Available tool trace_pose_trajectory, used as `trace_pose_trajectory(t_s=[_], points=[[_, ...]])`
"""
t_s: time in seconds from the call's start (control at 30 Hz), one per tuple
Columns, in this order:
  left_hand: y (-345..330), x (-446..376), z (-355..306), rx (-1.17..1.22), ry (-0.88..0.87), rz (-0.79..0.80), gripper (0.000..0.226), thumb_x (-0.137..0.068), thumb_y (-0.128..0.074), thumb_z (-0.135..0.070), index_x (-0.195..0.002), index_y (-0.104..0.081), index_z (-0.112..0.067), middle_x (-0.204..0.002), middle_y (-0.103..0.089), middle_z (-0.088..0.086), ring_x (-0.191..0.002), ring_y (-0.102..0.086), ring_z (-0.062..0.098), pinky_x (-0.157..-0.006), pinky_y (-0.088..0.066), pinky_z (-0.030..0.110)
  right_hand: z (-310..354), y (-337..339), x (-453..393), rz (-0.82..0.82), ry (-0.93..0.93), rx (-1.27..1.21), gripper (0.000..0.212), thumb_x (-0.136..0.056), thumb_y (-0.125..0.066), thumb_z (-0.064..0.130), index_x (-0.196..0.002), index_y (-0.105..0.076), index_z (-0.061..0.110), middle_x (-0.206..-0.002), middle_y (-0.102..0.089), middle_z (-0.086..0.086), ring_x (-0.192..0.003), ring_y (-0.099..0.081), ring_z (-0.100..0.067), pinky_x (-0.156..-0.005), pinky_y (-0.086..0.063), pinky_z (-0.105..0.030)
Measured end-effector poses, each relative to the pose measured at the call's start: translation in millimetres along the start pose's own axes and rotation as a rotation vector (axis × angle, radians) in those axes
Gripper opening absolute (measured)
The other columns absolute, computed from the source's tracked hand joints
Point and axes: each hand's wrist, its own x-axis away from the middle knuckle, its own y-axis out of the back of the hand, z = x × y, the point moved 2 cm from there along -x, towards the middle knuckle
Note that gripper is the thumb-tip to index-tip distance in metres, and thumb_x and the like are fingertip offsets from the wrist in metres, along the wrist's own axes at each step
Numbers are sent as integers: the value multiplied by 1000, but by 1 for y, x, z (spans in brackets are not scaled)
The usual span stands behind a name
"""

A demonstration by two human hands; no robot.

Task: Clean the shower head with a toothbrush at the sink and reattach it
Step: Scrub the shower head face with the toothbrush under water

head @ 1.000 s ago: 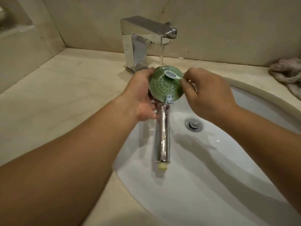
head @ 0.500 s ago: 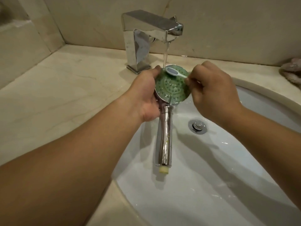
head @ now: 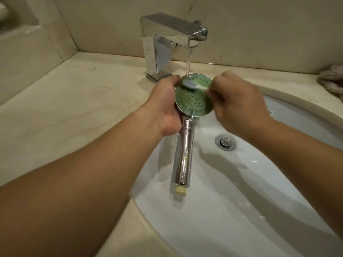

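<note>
A chrome shower head [head: 194, 101] with a green spray face is held face up over the white sink [head: 232, 201]. Its chrome handle points toward me and ends in a pale yellow fitting. My left hand [head: 164, 106] grips the head at its left edge and neck. My right hand [head: 239, 106] holds a white toothbrush [head: 193, 85], blurred, whose head lies on the far part of the green face. Water runs from the chrome tap [head: 172, 45] onto the far rim of the face.
A beige stone counter [head: 74, 101] surrounds the sink, with tiled walls behind and at the left. The chrome drain plug [head: 225, 141] sits in the basin under my right wrist. A crumpled pinkish cloth [head: 332, 80] lies at the right edge.
The toothbrush head has slid left across the far part of the green face. My left hand still holds the shower head under the running water, and the view has shifted slightly.
</note>
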Motion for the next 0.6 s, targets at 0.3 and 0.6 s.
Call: trace_pose_trajectory(t_s=[0.3,0.6], points=[[-2,-3,2,-51,15,15,57,-105,-40,-49,-133,-70,-10,-121,-77,12,-107,-74,31,-96,-58,42,-9,3,-2,-23,-76,-14,11,-90,-51,17,-84,-55,9,-82,-53,-9,-64,-48,-30,-53,-42,-35],[-4,-4,5,-50,3,67,50,-98,-50,-36,-135,-69,-8,-122,-75,13,-110,-73,33,-102,-56,46,-3,0,1,-6,-39,42,12,-90,-52,18,-84,-55,9,-83,-54,-11,-61,-49,-33,-50,-37,-34]])
